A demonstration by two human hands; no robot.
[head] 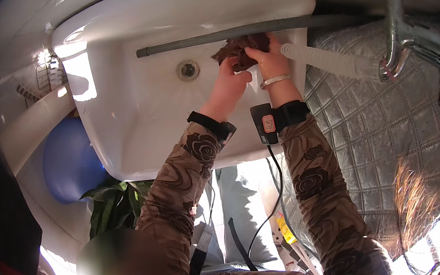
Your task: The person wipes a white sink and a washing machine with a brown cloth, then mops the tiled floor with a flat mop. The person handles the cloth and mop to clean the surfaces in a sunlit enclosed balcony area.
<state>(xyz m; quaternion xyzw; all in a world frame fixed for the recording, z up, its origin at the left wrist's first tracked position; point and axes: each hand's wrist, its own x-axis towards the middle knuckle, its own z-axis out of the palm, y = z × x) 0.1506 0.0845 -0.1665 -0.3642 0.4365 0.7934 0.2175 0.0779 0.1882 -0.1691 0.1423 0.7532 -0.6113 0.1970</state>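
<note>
In front of me is a white ceramic sink point(150, 117). A crumpled dark reddish-brown piece point(239, 47), which looks like cloth, is held over the right half of its basin. My right hand point(272, 59), with a silver bangle at the wrist, grips its right side, thumb on top. The curled fingers of my left hand point(228, 86) pinch its lower left edge. A translucent ribbed hose point(330, 58) ends right beside my right hand. Whether water runs from it, I cannot tell. The metal drain point(188, 71) lies left of the brown piece.
A grey corrugated hose point(207, 39) crosses the back of the sink. The metal faucet point(395, 31) stands at the right, above a quilted silver cover point(364, 126). At left are a blue basin point(67, 162) and a leafy plant point(114, 205). A black cable point(278, 171) hangs from my right wrist device.
</note>
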